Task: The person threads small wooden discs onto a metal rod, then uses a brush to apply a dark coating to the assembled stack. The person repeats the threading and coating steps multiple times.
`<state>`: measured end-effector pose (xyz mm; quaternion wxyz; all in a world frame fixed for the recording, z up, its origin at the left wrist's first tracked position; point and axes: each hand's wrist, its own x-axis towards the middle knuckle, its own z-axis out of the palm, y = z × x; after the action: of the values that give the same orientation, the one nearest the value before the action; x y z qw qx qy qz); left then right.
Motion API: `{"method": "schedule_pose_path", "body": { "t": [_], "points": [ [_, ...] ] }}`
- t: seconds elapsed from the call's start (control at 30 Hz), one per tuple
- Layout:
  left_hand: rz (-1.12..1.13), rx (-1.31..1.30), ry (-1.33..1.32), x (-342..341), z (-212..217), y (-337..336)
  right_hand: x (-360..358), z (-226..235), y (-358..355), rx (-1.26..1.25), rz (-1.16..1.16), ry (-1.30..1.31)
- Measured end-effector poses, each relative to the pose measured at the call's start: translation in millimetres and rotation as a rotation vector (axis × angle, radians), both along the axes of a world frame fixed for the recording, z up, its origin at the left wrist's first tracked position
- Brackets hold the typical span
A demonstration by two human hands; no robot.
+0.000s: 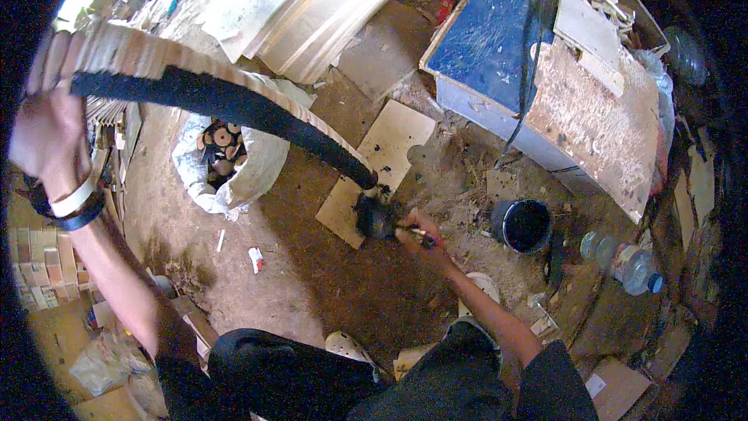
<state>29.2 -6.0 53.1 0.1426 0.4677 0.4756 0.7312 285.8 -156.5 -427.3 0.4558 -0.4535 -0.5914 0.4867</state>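
My left hand, blurred, grips the near-left end of a long row of wooden discs packed tightly together like a rod. Its lower side is coated black, while the upper side stays bare wood. The far end comes down onto flat boards spotted with black on the ground. Close to that end, my right hand is closed around the handle of a paintbrush with black, motion-smeared bristles. A bucket of black paint stands to the right of this hand.
A white sack of round wooden pieces stands left of centre. At the upper right is a blue-topped box beside a rough board. A clear plastic bottle lies at right; panels lean at the back.
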Motion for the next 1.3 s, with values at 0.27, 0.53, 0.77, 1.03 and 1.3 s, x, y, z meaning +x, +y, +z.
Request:
{"method": "schedule_pose_path", "body": {
  "t": [0.27, 0.53, 0.77, 1.03, 1.3],
  "points": [
    [-0.632, -0.002, -0.239, 20.6, 3.1, 1.7, -9.1, -19.4, 12.0, -0.005, -0.315, 0.052],
    [-1.068, -0.06, -0.03, 13.4, -8.5, 14.2, 15.7, 191.5, 51.5, 0.181, -0.037, 0.419],
    [-1.158, -0.042, 0.005, 17.6, -10.3, 13.7, 8.7, 386.8, 80.0, 0.391, 0.045, 0.713],
    [-1.158, 0.001, -0.017, 25.7, -11.0, 7.0, 3.9, 375.9, 43.2, 0.414, 0.122, 0.518],
    [-1.291, -0.008, -0.054, 29.4, -14.0, 18.2, 10.8, 387.6, 93.2, 0.489, -0.142, 0.817]
  ]
}}
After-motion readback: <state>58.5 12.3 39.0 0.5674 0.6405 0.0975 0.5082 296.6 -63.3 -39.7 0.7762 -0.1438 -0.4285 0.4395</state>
